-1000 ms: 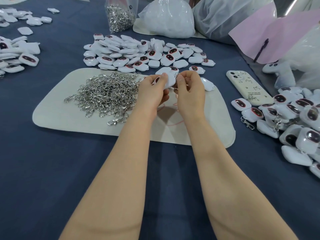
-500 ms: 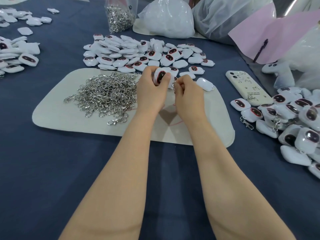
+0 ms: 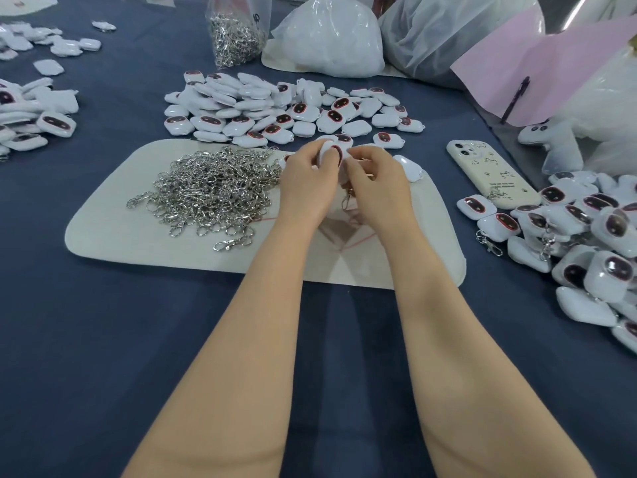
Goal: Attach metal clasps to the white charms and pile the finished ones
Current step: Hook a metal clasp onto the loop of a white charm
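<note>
Head view: risk — the clasp (image 3: pixel 346 199) could slip from the right hand (image 3: pixel 377 182) pinching it and drop by the clasp heap (image 3: pixel 213 191), or miss the charm's loop, which is hidden behind fingers. The charm (image 3: pixel 327 153) is gripped in the left hand (image 3: pixel 306 181), touching the right, above the mat (image 3: pixel 103 232) at its far edge — finished pile (image 3: pixel 586 236) at the right edge of the table (image 3: pixel 103 339).

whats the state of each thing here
left hand: grips the held charm
right hand: pinches the metal clasp
held charm: lifted between both hands
metal clasp: dangling under the held charm
loose clasps: heaped on the cream mat
phone: lying face down
finished charms: piled, clasps attached
</note>
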Available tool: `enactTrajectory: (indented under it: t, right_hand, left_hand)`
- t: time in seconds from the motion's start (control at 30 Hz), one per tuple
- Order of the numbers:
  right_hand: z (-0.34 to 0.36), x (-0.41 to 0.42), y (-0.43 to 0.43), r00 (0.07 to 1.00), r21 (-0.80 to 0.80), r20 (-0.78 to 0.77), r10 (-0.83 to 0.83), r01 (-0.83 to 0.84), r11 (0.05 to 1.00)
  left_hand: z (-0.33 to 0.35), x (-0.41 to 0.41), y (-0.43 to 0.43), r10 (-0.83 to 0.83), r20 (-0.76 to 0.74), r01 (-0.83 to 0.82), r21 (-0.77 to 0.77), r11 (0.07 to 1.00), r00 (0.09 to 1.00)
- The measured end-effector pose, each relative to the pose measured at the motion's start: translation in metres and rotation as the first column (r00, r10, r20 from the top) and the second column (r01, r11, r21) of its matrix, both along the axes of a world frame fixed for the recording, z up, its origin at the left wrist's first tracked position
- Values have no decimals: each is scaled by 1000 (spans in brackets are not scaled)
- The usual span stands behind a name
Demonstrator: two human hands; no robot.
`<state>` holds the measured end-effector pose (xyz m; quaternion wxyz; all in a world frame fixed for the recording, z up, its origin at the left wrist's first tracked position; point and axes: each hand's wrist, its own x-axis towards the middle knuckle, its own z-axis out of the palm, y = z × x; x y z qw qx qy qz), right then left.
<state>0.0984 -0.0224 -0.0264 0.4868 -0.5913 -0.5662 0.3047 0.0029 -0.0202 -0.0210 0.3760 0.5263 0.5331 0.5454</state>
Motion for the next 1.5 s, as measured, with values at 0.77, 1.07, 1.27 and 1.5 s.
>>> enactTrajectory:
  t: [0.77,1.07,1.27,1.5]
  right_hand:
    - [44,187,-57,665,177,61,-745,727,663]
    - [22,212,-51,618,88,353,-702,725,683]
    - [34,190,-54,641,252,126,-757,717,650]
    - [28,98,-21,943,109,-14,-333,333,937]
  left_hand:
    - [61,232,-46,-483,86,489,-77,869,872]
    - [44,249,-46,-507,-8,500,-154,852,862]
    - [54,223,-38,-357,112,362,-29,932,927]
    - [52,149,-14,-45,209,55,-42,998,977]
